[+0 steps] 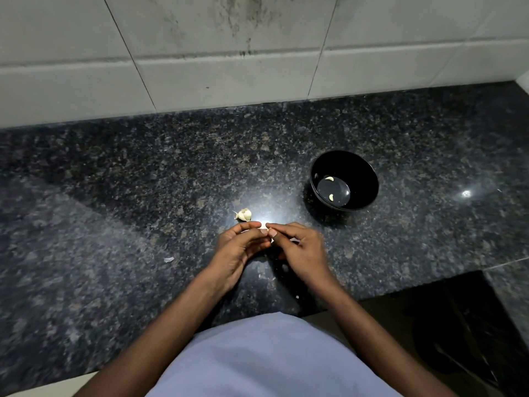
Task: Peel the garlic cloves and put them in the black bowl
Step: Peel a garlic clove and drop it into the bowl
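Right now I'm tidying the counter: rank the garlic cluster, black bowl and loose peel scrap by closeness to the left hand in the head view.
1. Garlic cluster, just beyond the left hand.
2. Peel scrap, to its left.
3. Black bowl, far right.

Black bowl (344,180) upright — two peeled cloves (329,187) inside.

There was one round black bowl (344,180), two peeled pale garlic cloves (329,178) inside it, and one unpeeled garlic cluster (243,214).
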